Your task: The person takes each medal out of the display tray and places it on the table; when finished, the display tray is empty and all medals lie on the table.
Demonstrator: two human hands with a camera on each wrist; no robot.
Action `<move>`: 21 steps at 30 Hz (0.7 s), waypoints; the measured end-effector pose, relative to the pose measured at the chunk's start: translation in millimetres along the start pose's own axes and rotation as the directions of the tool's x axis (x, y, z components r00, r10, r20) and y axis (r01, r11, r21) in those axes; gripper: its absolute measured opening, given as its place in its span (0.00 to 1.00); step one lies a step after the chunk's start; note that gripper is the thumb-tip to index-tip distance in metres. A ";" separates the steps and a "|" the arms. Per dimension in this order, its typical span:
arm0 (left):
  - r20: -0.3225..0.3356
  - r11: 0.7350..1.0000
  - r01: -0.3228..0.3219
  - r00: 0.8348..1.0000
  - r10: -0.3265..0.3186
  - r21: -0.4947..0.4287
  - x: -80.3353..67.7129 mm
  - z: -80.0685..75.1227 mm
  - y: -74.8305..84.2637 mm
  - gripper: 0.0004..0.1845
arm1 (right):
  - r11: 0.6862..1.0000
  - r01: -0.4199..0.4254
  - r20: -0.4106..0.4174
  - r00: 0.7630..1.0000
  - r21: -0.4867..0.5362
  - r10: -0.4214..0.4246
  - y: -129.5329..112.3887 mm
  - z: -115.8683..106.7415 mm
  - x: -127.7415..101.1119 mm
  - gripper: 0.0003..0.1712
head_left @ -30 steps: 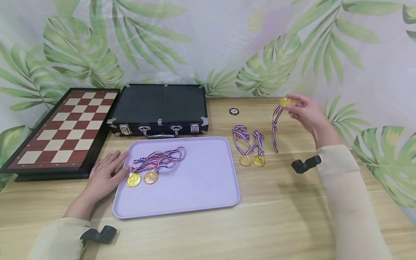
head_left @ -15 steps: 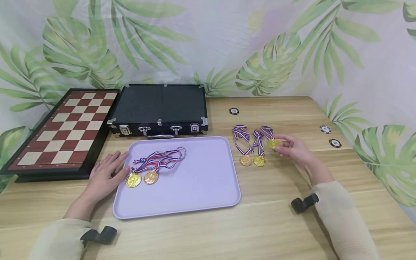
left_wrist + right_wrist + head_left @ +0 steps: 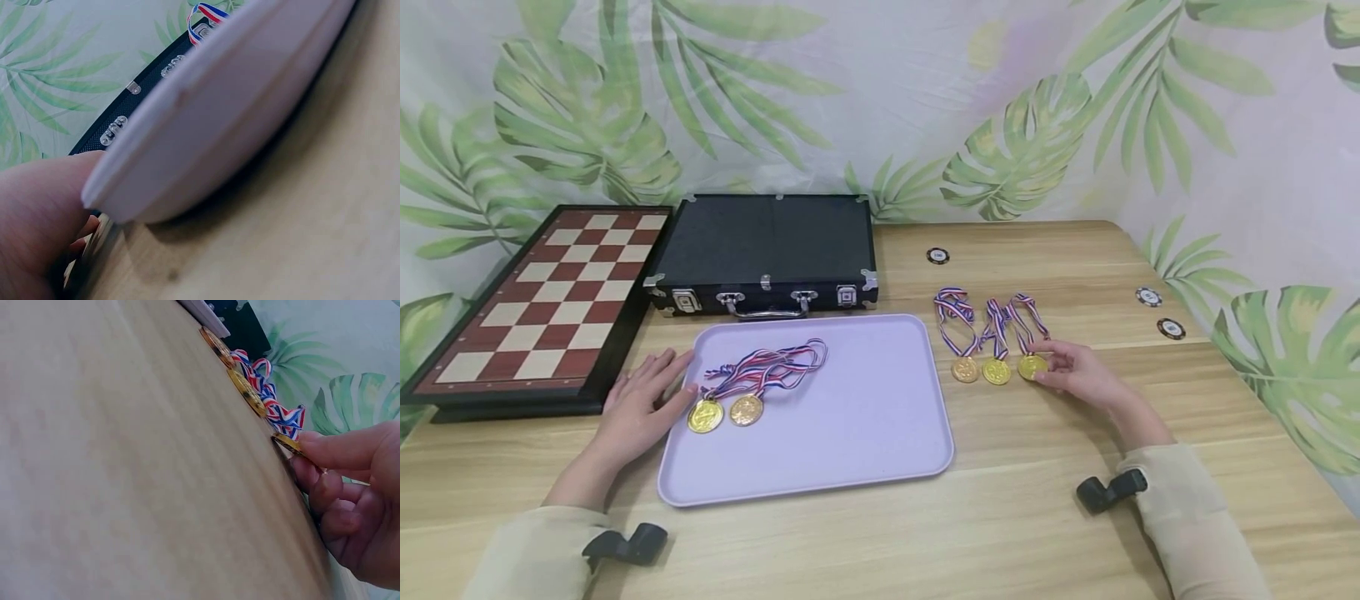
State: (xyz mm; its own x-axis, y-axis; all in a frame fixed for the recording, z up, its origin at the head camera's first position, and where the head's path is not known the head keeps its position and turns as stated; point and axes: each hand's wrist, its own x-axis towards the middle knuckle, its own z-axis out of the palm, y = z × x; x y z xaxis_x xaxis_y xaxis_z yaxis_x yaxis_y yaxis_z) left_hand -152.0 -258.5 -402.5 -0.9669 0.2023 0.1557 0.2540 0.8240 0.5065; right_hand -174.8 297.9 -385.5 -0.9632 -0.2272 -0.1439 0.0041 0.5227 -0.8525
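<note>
My right hand (image 3: 1066, 372) pinches a gold medal (image 3: 1032, 367) by its rim, low on the wooden table; its striped ribbon (image 3: 1024, 315) trails away from me. In the right wrist view the fingertips (image 3: 312, 450) grip that medal (image 3: 287, 443) on edge. Two more medals (image 3: 965, 369) (image 3: 996, 372) lie just left of it in a row. My left hand (image 3: 642, 406) rests flat on the table, touching the left rim of a lavender tray (image 3: 820, 487). On the tray lie two medals (image 3: 705, 415) (image 3: 747, 409) with bunched ribbons (image 3: 767, 367).
A shut black case (image 3: 767, 250) stands behind the tray, with a chessboard (image 3: 542, 308) to its left. Poker chips (image 3: 937, 256) (image 3: 1148, 297) (image 3: 1171, 328) lie on the table at the back and right. A leaf-print cloth hangs behind.
My right hand came down from high at the back right with the medal and brought it to the table beside the other two. The left hand stayed still.
</note>
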 end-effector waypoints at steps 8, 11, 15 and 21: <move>0.004 1.000 0.005 1.000 -0.005 0.009 1.4 -0.8 0.4 0.29 | 0.999 0.013 0.020 1.000 -0.045 -0.012 0.3 -5.6 -3.4 0.29; 0.001 1.000 0.007 1.000 -0.007 0.009 1.0 -1.0 0.0 0.29 | 0.997 0.022 0.026 0.999 -0.073 -0.020 -3.2 -6.9 -3.0 0.30; -0.001 1.000 0.008 1.000 -0.008 0.011 -0.6 -1.5 -1.7 0.29 | 0.994 0.074 0.011 0.997 -0.077 -0.074 -22.4 -2.2 1.3 0.30; 0.001 1.000 0.000 1.000 0.000 0.004 0.9 0.3 -0.7 0.29 | 0.965 0.258 0.023 0.965 0.043 -0.260 -86.9 28.8 13.1 0.26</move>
State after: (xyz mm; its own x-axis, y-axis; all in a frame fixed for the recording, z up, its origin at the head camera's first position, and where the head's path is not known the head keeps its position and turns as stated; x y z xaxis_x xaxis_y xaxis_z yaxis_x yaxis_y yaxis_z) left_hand -153.0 -258.8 -403.0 -0.9669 0.2027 0.1548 0.2537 0.8261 0.5032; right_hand -180.1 225.8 -327.8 -0.9247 -0.3741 0.0707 -0.2333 0.4101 -0.8817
